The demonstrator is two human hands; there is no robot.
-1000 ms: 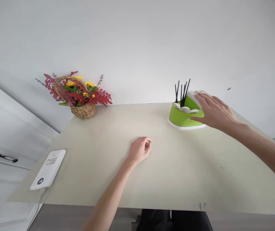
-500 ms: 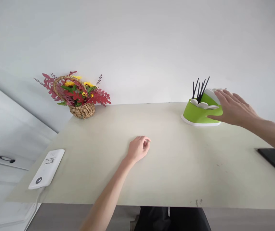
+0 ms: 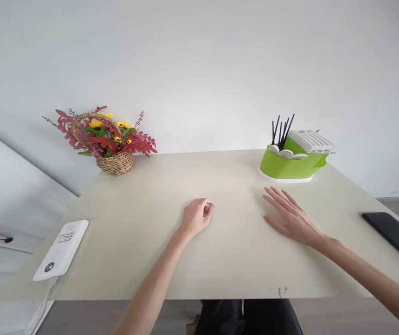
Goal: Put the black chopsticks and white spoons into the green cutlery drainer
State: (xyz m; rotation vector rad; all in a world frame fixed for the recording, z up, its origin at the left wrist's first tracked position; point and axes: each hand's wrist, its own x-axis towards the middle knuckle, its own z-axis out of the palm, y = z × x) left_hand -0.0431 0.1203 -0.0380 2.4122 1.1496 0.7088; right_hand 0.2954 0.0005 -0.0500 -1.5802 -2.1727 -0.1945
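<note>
My left hand [image 3: 197, 217] rests on the middle of the table with its fingers curled into a loose fist; nothing shows in it. Over the right half of the table, my right hand [image 3: 292, 222] is open, palm down, fingers spread and holding nothing. Just beyond its fingertips stands a green and white cutlery holder [image 3: 285, 167], apart from the hand. Thin black sticks [image 3: 283, 132] stand up in it beside several white rounded spoon-like ends [image 3: 286, 154]. A white slotted rack [image 3: 311, 141] tops its right side.
A wicker basket [image 3: 115, 164] of red leaves and yellow flowers stands at the back left. A white power bank-like device [image 3: 61, 250] with a cable lies at the left edge. On the right lies a black phone-like slab [image 3: 395, 237]. A wall runs behind the table [image 3: 234, 274].
My right hand has moved from in front of the cutlery holder's right side, down and left, to over the table. My left hand stays put. The view has shifted slightly.
</note>
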